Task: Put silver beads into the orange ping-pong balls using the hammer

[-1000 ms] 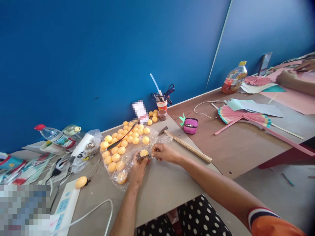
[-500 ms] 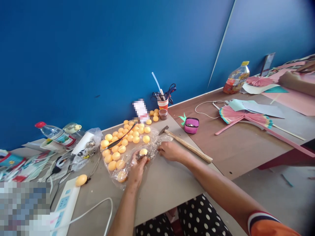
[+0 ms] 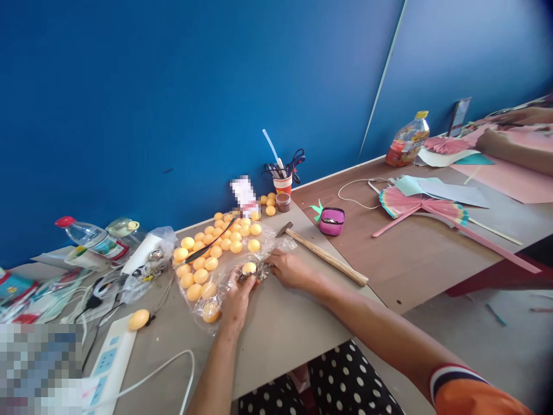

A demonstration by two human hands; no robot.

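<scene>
My left hand (image 3: 237,293) is closed around a yellow-orange ball (image 3: 249,268) that sits in a dark, shiny wrapping. My right hand (image 3: 288,267) is beside it, fingers pinched at the wrapping's right edge. Both hands rest on a crinkled clear plastic bag (image 3: 224,276) spread on the grey table (image 3: 276,328). Many more orange balls (image 3: 211,253) lie on and behind the bag. A wooden-handled hammer (image 3: 325,257) lies just right of my right hand.
A paper cup of scissors and pens (image 3: 283,178), a pink pouch (image 3: 332,221), water bottles (image 3: 93,236), a white power strip (image 3: 108,363) with cables and a loose orange ball (image 3: 138,319). On the brown table, paper fans (image 3: 421,204), a juice bottle (image 3: 405,140), another person's arm (image 3: 514,147).
My right hand drew away to the right, then came back to the wrapped ball. My left hand has kept hold of the ball. The view shifted slightly.
</scene>
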